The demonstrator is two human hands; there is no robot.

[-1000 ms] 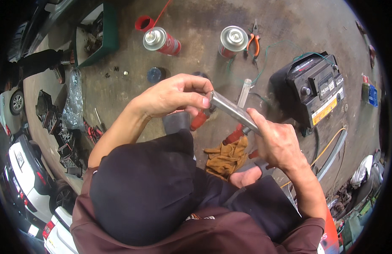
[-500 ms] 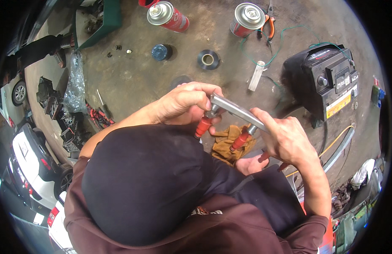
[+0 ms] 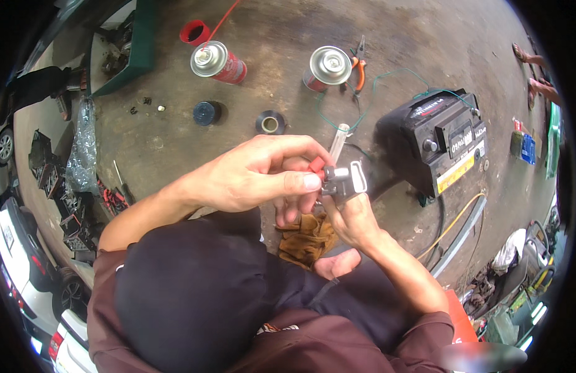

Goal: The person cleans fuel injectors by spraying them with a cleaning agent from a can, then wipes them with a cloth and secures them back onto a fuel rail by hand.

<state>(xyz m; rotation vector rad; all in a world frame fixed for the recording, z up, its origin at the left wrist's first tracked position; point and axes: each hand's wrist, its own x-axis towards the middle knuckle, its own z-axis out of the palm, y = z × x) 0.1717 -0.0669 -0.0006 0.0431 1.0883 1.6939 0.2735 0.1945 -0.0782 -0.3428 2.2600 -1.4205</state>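
Head view, please: what has the left hand (image 3: pixel 257 177) got?

It is grasping a metal part (image 3: pixel 345 176) by a red fitting (image 3: pixel 317 165), pinched between thumb and fingers. The part is held up over the floor (image 3: pixel 281 37), its pale-edged rectangular end facing 3 o'clock

And the right hand (image 3: pixel 353 221)?

That one reaches in from 5 o'clock, beneath the part. It seems to be gripping it too, though most of its fingers are hidden, so I can't be sure

Take the part as the clock's centre, then. What lies around it?

A black battery (image 3: pixel 424 127) sits between 2 and 3 o'clock. A pale stick (image 3: pixel 339 143) is near, at 12 o'clock; farther out that way stands a metal-topped can (image 3: pixel 330 65), with orange-handled pliers (image 3: pixel 361 73) just beside it

And on the other side?

Black tape (image 3: pixel 270 122) at 10 o'clock, a dark blue cylinder (image 3: pixel 206 113) beyond it, a red can (image 3: pixel 221 65) between 10 and 11, and a crumpled brown cloth (image 3: pixel 306 239) at 7 o'clock
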